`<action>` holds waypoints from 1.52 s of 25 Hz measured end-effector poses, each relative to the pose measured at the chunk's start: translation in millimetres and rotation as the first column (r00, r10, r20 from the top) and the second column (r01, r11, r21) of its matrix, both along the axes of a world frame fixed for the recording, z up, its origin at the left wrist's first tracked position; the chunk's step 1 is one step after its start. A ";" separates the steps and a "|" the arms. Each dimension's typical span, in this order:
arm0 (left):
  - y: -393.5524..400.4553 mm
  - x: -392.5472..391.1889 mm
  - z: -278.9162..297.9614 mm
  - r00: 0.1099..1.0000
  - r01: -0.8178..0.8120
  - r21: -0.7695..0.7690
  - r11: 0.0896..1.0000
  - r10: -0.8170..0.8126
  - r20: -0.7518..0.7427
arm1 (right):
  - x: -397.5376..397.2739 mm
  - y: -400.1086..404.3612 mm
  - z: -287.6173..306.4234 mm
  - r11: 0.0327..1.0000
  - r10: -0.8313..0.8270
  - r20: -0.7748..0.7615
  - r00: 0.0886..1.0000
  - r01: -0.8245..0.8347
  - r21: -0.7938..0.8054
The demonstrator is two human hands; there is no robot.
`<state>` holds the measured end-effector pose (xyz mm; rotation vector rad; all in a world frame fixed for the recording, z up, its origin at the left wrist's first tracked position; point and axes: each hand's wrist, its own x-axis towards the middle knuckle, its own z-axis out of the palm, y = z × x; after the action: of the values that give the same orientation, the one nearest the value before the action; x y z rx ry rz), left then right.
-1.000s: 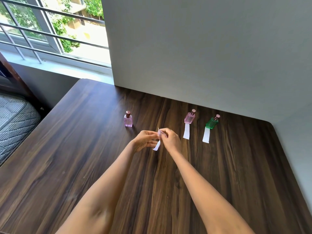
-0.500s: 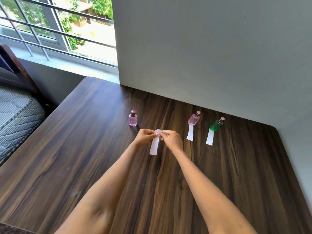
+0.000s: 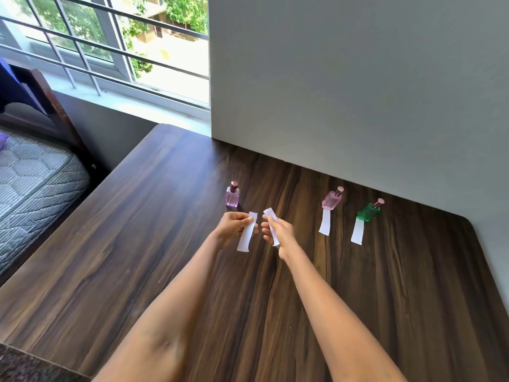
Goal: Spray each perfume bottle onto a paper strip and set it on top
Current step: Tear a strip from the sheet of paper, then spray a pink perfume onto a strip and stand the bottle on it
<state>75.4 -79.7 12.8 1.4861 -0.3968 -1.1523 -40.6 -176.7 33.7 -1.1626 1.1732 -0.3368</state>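
A pink perfume bottle (image 3: 232, 194) stands upright on the dark wooden table (image 3: 137, 257), just beyond my hands. My left hand (image 3: 232, 225) pinches a white paper strip (image 3: 247, 233) that hangs down. My right hand (image 3: 276, 230) holds a second white strip (image 3: 271, 221), a little apart from the first. To the right, another pink bottle (image 3: 332, 199) lies on the top end of a strip (image 3: 325, 222). Further right, a green bottle (image 3: 369, 211) lies on its own strip (image 3: 357, 231).
A grey wall (image 3: 358, 92) runs along the table's back edge. A barred window (image 3: 110, 42) is at the back left. A bed with a grey mattress (image 3: 30, 183) stands left of the table. The table's rounded right corner (image 3: 468, 220) is near the wall.
My hands were together over one bundle of paper; they have drawn apart, and each now holds a separate strip. The view has shifted slightly.
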 end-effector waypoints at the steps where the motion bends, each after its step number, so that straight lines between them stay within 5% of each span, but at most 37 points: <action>1: 6.3 2.9 -1.9 1.000 -0.010 0.030 1.000 0.010 0.011 | 3.4 2.3 -0.7 0.999 0.030 -0.015 0.999 -0.030 -0.016; 4: 17.3 9.6 -9.6 0.984 -0.062 0.194 0.979 0.027 0.177 | 15.4 6.7 -2.8 0.997 0.073 -0.052 0.996 -0.075 -0.037; 9: 35.3 22.6 -22.1 0.811 -0.195 0.528 0.827 -0.166 0.560 | 29.5 16.4 -16.8 0.965 0.153 -0.225 0.962 -0.195 -0.177; 18: 37.7 29.7 -25.5 0.584 -0.332 0.440 0.835 -0.184 0.791 | 47.8 34.1 -26.2 0.948 0.156 -0.272 0.950 -0.221 -0.229; 20: 28.2 34.6 -17.0 0.702 -0.245 0.319 0.915 -0.059 0.709 | 52.5 35.9 -27.4 0.946 0.173 -0.244 0.954 -0.230 -0.228; 23: 19.3 40.2 -6.9 0.925 -0.115 0.148 0.982 0.051 0.377 | 63.4 39.7 -25.9 0.944 0.198 -0.210 0.957 -0.244 -0.222; 27: 17.8 47.6 -6.2 0.911 -0.312 0.093 0.945 0.270 0.312 | 78.6 36.8 -19.8 0.948 0.219 -0.212 0.952 -0.260 -0.186; 31: 21.2 67.2 -8.8 0.862 -0.427 0.111 0.898 0.366 0.351 | 93.2 20.0 -12.3 0.921 0.047 -0.281 0.959 -0.150 -0.359; 34: 19.6 77.1 -9.9 0.859 -0.402 0.106 0.909 0.335 0.387 | 112.8 5.0 -5.2 0.764 0.193 -0.444 0.875 -0.418 -0.492; 38: 18.1 80.1 -9.9 0.869 -0.313 0.093 0.945 0.246 0.430 | 135.5 -7.1 -7.9 0.546 0.252 -0.714 0.653 -0.705 -0.453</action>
<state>155.5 -61.6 2.9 1.8679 -0.3634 -0.6432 94.9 -183.8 25.8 -2.3844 1.1567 0.0729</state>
